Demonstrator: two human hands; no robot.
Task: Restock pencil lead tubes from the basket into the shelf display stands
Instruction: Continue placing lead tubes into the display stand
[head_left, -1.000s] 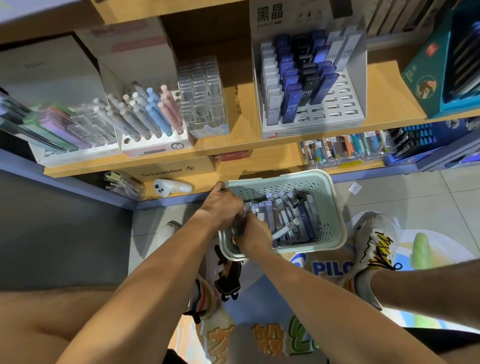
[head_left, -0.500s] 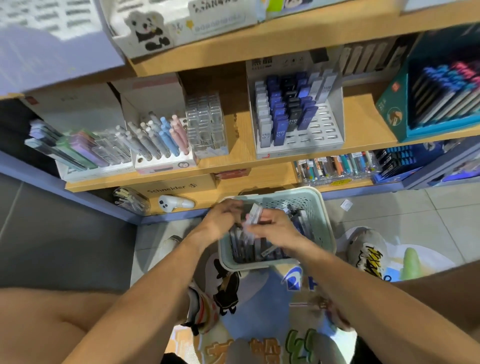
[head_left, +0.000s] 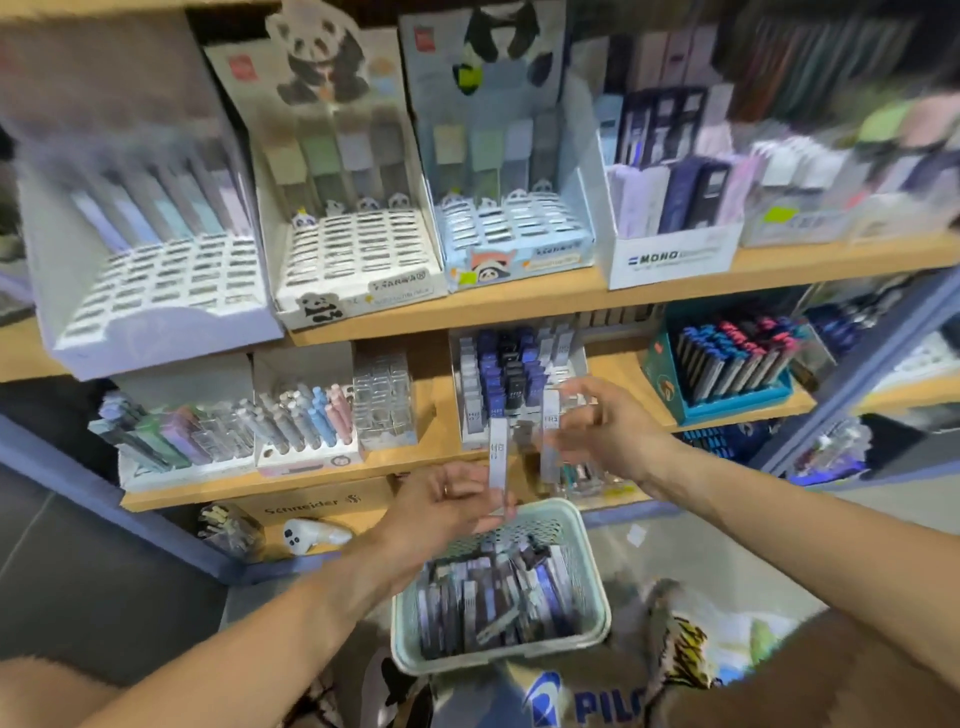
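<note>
A pale green basket (head_left: 592, 603) on the floor holds several lead tubes (head_left: 498, 597) in grey, blue and black. Above its far rim, my left hand (head_left: 447, 506) pinches an upright white lead tube (head_left: 497, 454). My right hand (head_left: 602, 431) is raised higher, in front of the white slotted display stand (head_left: 470, 395) on the middle shelf, and holds a pale tube (head_left: 550, 415) with a blurred second one below it. That stand carries rows of white, blue and black tubes at its back.
The upper shelf (head_left: 519, 306) bears panda-printed stands, a slotted white stand and a MONO box (head_left: 670, 254). Pen displays (head_left: 306, 421) stand left of the lead stand, a teal tray of pens (head_left: 727, 364) to its right. A white controller (head_left: 306, 535) lies on the lowest shelf.
Both hands have risen out of the basket, each with a tube. The right hand moved up to the display stand. The view tilted upward, showing the upper shelf.
</note>
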